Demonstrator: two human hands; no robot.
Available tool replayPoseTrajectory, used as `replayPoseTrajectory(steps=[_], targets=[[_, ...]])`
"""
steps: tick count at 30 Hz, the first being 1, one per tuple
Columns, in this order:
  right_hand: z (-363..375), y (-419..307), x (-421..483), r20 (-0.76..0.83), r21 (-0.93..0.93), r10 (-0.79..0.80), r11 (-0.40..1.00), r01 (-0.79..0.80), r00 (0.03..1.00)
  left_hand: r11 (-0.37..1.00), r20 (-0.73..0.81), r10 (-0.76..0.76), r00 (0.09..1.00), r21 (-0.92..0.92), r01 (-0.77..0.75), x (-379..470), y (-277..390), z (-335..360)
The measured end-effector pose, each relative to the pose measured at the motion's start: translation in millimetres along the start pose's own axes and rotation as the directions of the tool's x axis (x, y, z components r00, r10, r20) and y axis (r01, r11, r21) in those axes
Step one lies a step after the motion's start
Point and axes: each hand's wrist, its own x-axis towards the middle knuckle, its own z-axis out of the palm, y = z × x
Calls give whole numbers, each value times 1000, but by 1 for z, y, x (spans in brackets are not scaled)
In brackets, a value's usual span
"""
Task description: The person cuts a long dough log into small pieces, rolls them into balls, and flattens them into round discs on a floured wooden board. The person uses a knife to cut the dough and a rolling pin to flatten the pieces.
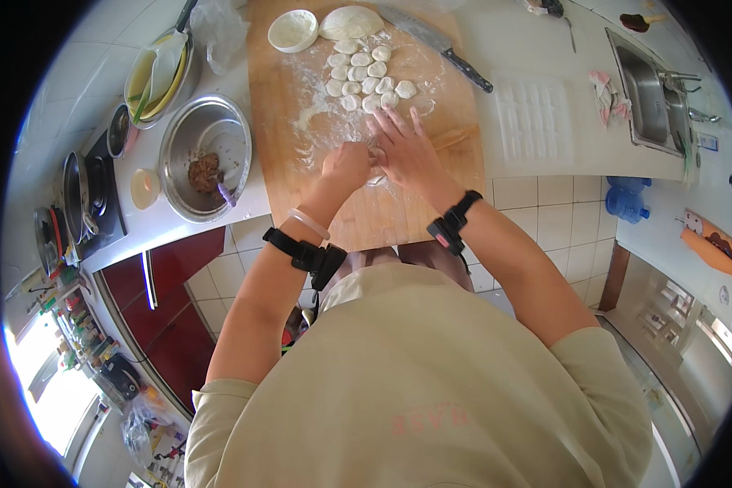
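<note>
My left hand [348, 166] is curled over the floured wooden board [299, 201], close beside my right hand [402, 149], whose fingers are spread and point away from me. Between and under the hands a bit of pale dough [376, 180] shows; most of what they touch is hidden. Just beyond my fingertips lie several small flattened dough pieces [358, 74]. Farther back are a larger lump of dough [351, 23], a white bowl of flour [293, 31] and a cleaver with a black handle [468, 70].
Left of the board stands a steel bowl [236, 152] with brown filling [205, 172] and a purple-handled utensil [226, 194]. A small cup [145, 188] is beside it. To the right are a white ridged plastic tray [534, 119], a pink-and-white cloth [609, 100] and a steel sink [643, 91].
</note>
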Motion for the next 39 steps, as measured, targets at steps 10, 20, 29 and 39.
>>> replayPoseTrajectory(steps=[10,20,29,39], targets=[[-19,-15,-20,9,-27,4,1000,-4,1000,996,-162,71,984,-48,-79,-19,-25,9],[-7,-20,-47,51,48,75,996,-77,996,952,-194,-77,978,-305,14,-29,-42,14],[1,-18,-19,24,40,76,996,-77,997,1000,-241,-14,970,-4,14,-14,-31,4],[-1,-19,9,-105,18,18,1000,-16,994,998,-228,-60,972,-18,57,-17,-45,12]])
